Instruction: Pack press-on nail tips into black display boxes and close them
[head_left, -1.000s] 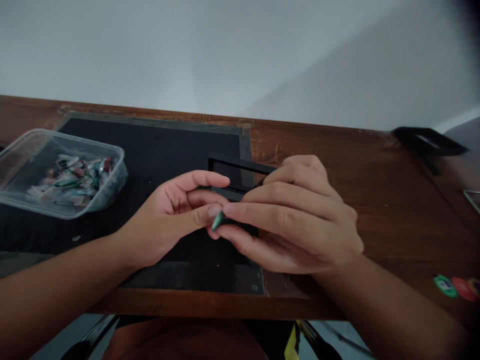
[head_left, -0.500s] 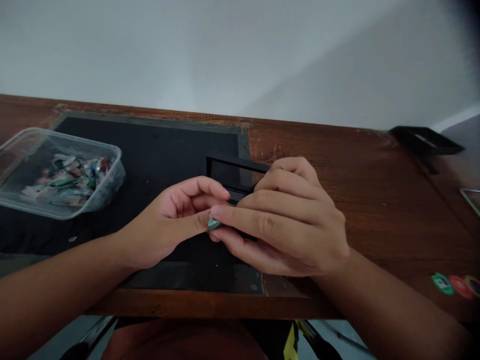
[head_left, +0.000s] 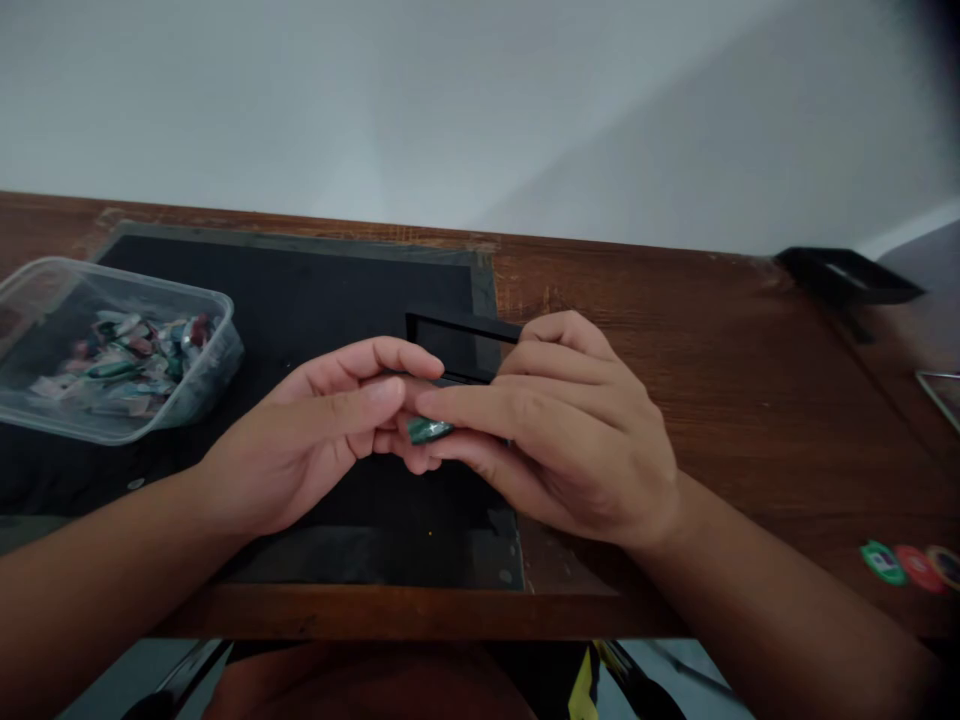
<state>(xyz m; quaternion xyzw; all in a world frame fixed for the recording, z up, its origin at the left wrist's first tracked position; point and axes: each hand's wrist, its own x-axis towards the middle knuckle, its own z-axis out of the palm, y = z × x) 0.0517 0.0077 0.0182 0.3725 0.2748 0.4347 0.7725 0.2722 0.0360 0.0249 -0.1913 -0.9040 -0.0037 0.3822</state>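
Note:
A small shiny green wrapped piece (head_left: 429, 430) is pinched between the thumb and index finger of my right hand (head_left: 577, 430). My left hand (head_left: 315, 430) is just left of it, its fingers curved and loosely apart, the fingertips reaching behind the green piece. Whether they touch it is hard to tell. Behind my right hand stands a black open case (head_left: 461, 322) with a dark inner panel, partly hidden by the fingers.
At the left, a clear plastic tub (head_left: 232, 330) holds several small wrapped pieces. A black mat (head_left: 315, 280) covers part of the wooden table (head_left: 735, 400). Round green and red discs (head_left: 916, 568) lie at the right edge; a black tray-like object (head_left: 847, 275) is at the back right.
My left thumb has lifted off the green piece and moved left, and the left fingers have spread. More of the green piece shows. My right hand has shifted slightly left.

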